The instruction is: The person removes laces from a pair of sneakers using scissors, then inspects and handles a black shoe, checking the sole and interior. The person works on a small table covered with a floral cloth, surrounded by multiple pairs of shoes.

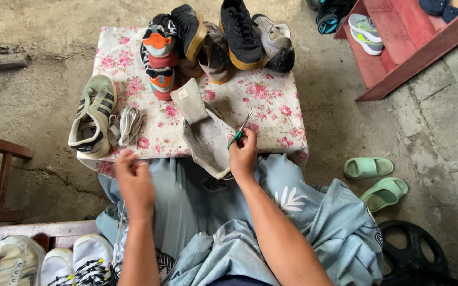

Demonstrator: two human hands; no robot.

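Seen from above, a seated person works at a low worktop [276, 114] covered in pink floral cloth, with pale blue fabric [314, 212] spread over the lap. The right hand [244, 153] pinches small green-handled scissors [240, 131], blades pointing away toward the far side, just over a worn grey shoe upper [205, 135] that lies at the near edge of the worktop and hangs partly over the lap. The left hand [132, 177] hovers above the lap to the left, blurred; whether its grip is spread or pressed together cannot be told. The shoe upper looks unsupported by that hand, so it could slide off the near edge, and the scissor points sit close enough to nick the floral cloth or the lap fabric. At the left edge an olive striped sneaker [94, 116] overhangs a little, with loose laces [129, 124] beside it; a nudge might tip it to the floor. A crowd of shoes [216, 37] fills the far side, so open room lies mainly on the right half of the worktop. On the floor to the right sit green slides [375, 177] and a red step [398, 47].
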